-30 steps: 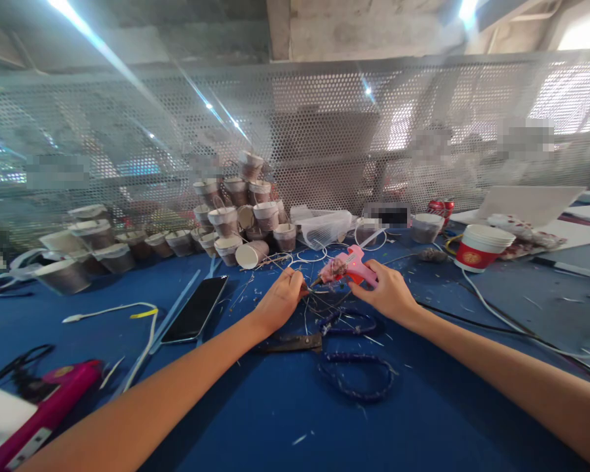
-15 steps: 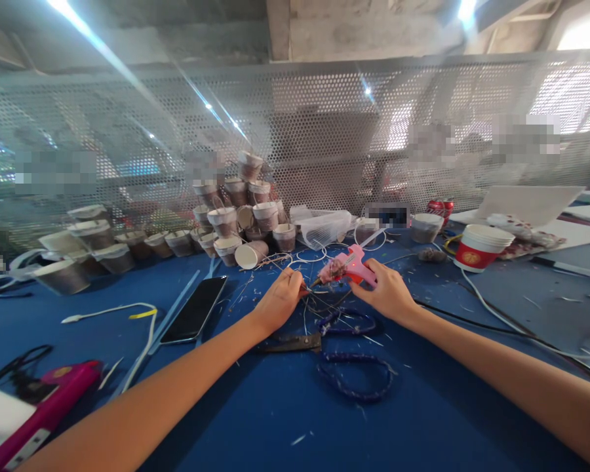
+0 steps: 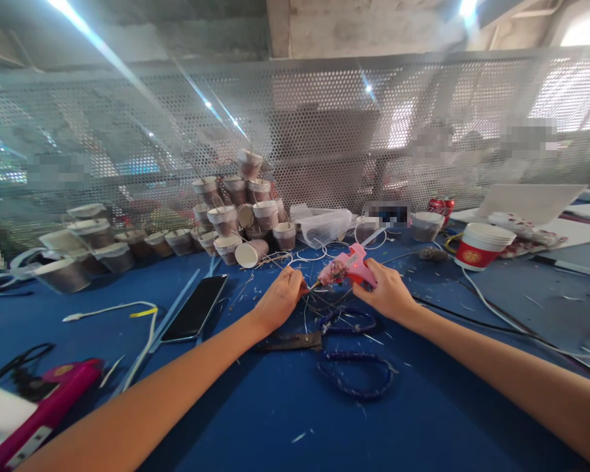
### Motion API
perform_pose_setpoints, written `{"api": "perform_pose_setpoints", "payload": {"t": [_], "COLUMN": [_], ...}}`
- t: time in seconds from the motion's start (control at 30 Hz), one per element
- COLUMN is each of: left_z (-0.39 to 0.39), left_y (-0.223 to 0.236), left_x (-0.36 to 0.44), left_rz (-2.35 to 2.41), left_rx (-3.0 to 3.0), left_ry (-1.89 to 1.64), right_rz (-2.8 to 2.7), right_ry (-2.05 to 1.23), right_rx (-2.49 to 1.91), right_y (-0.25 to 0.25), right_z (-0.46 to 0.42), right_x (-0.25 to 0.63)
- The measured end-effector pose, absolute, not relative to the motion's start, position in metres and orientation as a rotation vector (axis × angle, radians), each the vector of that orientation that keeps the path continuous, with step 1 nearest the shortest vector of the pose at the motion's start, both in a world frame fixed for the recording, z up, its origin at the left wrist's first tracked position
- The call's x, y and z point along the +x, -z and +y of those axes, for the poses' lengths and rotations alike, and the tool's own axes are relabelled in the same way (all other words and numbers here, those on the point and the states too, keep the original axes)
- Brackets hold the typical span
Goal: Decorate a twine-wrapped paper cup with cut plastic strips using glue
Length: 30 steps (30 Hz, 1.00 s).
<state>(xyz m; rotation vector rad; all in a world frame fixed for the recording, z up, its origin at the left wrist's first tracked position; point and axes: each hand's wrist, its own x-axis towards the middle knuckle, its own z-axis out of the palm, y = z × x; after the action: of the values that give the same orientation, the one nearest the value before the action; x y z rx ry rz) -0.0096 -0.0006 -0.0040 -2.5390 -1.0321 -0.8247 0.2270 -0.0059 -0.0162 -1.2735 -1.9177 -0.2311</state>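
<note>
My right hand [image 3: 387,288] is wrapped round the handle of a pink glue gun [image 3: 356,263], its nozzle pointing left. A pale glue stick [image 3: 374,237] sticks out of the gun's back. Just left of the nozzle tip, my left hand [image 3: 281,296] is closed in a pinch. What its fingertips hold is too small and hidden to make out; thin twigs or wires lie around them. Below both hands rest large scissors [image 3: 356,375] with blue-wrapped handles, their dark blades partly behind my left wrist.
Small pots [image 3: 223,221] are stacked at the back against a perforated metal screen [image 3: 319,144]. A phone [image 3: 195,308] lies to the left, a magenta power strip [image 3: 54,406] at lower left. Red-and-white paper cups [image 3: 482,248] stand at right, near cables [image 3: 496,328]. Scraps litter the blue table [image 3: 255,419].
Hardly anything differs. The glue gun's nozzle has tilted slightly, with its tip close to my left fingertips; both hands keep nearly the same place.
</note>
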Motion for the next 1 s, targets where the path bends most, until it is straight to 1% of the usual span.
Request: {"api": "perform_pose_setpoints", "payload": {"t": [1.0], "left_z": [0.0016], "left_y": [0.0064], "left_x": [-0.0103], "left_rz": [-0.996], "left_rx": [-2.529], "left_ry": [0.792], "right_rz": [-1.921], "right_ry": [0.19], "right_rx": [-1.243], "right_y": [0.0173], "right_z": [-0.006], "right_x": [0.2252]}}
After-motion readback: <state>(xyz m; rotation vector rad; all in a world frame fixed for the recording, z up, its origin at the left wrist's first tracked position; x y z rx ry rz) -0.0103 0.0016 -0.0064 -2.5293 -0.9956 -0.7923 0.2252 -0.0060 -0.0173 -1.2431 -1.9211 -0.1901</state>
